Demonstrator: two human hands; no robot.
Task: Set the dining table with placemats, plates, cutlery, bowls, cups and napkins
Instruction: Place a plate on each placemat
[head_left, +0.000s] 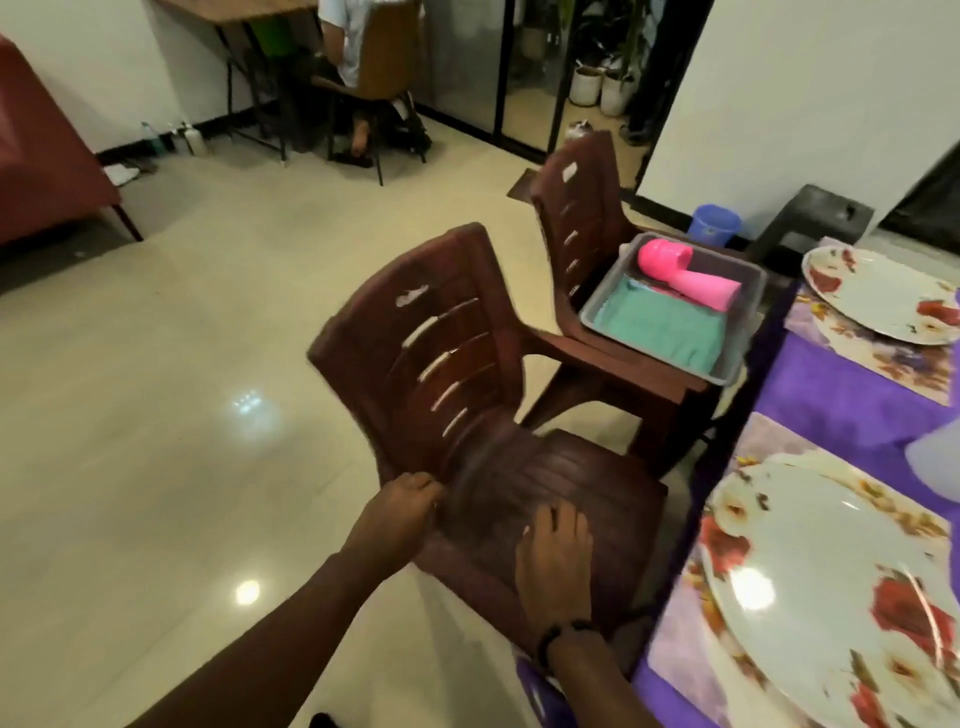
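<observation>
Clearly the step in hand is shifting the nearer brown plastic chair (483, 415), which stands beside the dining table (841, 384) with its back turned away from the person. The left hand (400, 512) curls its fingers round the seat's rear edge, where seat meets backrest, while the right hand (556, 558) lies flat on the seat with fingers spread, pressing rather than gripping. On the table, over a purple cloth, two floral placemats already carry floral plates, the near plate (831, 587) and the far plate (878, 293). What remains sits on the second chair (582, 218): a grey tray (737, 371) holding pink cups (680, 273) lying on their sides and folded green napkins (660, 325). No cutlery or bowls can be seen. To do the move well, the person would likely want a firmer hold with the right hand, keep the chair level, and steer it away from the tray's chair so the cups do not roll out.
</observation>
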